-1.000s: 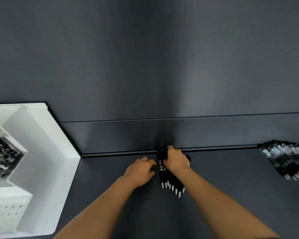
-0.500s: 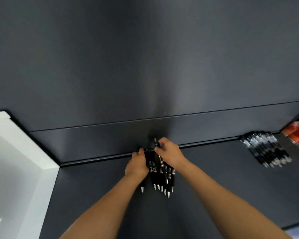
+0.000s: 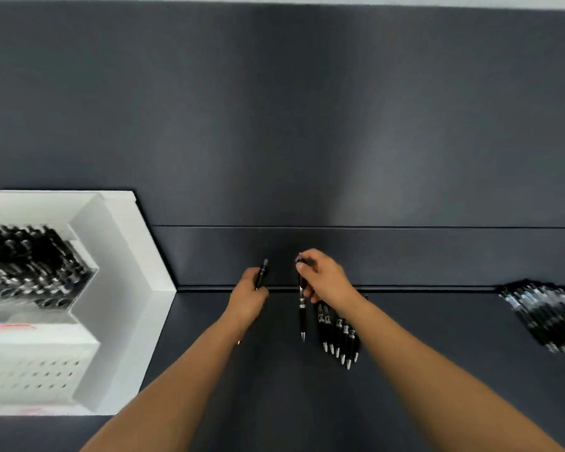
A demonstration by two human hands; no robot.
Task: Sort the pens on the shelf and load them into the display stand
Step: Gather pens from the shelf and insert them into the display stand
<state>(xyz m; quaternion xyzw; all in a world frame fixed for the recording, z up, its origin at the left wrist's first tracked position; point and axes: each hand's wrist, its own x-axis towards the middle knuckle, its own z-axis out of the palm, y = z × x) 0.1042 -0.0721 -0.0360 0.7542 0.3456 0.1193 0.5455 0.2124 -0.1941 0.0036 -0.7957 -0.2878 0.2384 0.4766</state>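
Pens on the shelf, between the display stand and a far pile

We see the shelf (image 3: 274, 402) meeting the back panel (image 3: 307, 125) at twelve o'clock. The display stand (image 3: 121, 256) sits on it at nine o'clock, with stocked pens (image 3: 30, 265) inside. Mid-shelf, our left hand (image 3: 247, 301) holds one pen (image 3: 262, 274), its end toward twelve. Just at its three o'clock, our right hand (image 3: 327, 278) pinches a second pen (image 3: 302, 308), tip toward six. A row of pens (image 3: 338, 334) lies under the right wrist. A pen pile (image 3: 545, 318) lies well apart at three o'clock.

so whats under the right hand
A row of black pens lies on the shelf beneath the right hand; silver tips show, their top ends are covered by it.
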